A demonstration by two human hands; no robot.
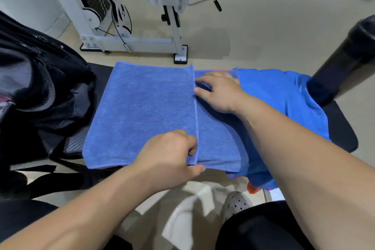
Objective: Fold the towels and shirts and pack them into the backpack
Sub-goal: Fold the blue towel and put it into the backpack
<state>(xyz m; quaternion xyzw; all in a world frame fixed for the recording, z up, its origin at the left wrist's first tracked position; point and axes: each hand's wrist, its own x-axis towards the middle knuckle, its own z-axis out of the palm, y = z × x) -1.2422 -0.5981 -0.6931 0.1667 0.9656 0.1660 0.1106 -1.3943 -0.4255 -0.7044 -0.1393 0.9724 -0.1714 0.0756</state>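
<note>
Nearest, the left hand (172, 154) pinches the near hem of the blue towel (142, 111) at its folded flap's edge. Farther along that edge the right hand (221, 91) presses flat, fingers loose, with the blue shirt (284, 95) just right of it. Left of the fingers the backpack (40, 79) gapes open, and I cannot tell what is inside.

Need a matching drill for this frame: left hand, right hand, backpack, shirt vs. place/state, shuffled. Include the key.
1. left hand
2. right hand
3. backpack
4. shirt

A. bright blue, partly under the right side of the towel
B. pinches the towel at its near edge
C. black, left of the towel
D. rests on the towel farther back, fingers at the fold edge

Pairs: 1-B, 2-D, 3-C, 4-A
</note>
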